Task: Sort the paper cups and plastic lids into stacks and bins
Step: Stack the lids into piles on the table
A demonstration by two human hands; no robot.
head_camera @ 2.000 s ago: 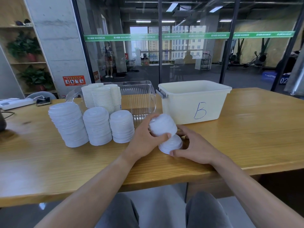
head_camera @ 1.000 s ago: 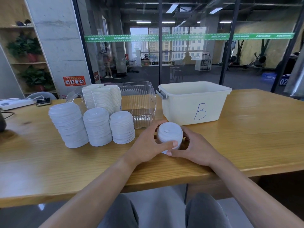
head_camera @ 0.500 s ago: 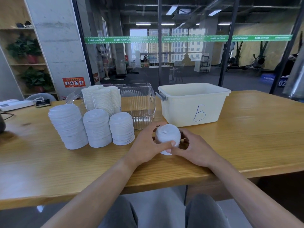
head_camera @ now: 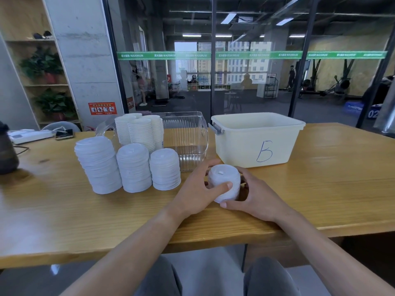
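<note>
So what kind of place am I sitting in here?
Probably an office or workroom beside a gym. You're at a wooden table behind a glass partition carrying a green MAXIMUM strip; exercise machines stand beyond it, and potted plants sit on a shelf to the left.

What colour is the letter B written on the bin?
Blue, handwritten on the cream bin, clearest in the head view.

The table (head_camera: 320, 189) is smooth, lightly glossy light wood with visible grain, the clear bin (head_camera: 188, 133) is glossy ribbed transparent plastic, the cream bin (head_camera: 239, 146) is matt opaque plastic, and the white lid stacks (head_camera: 132, 167) look matt, thin plastic.
</note>
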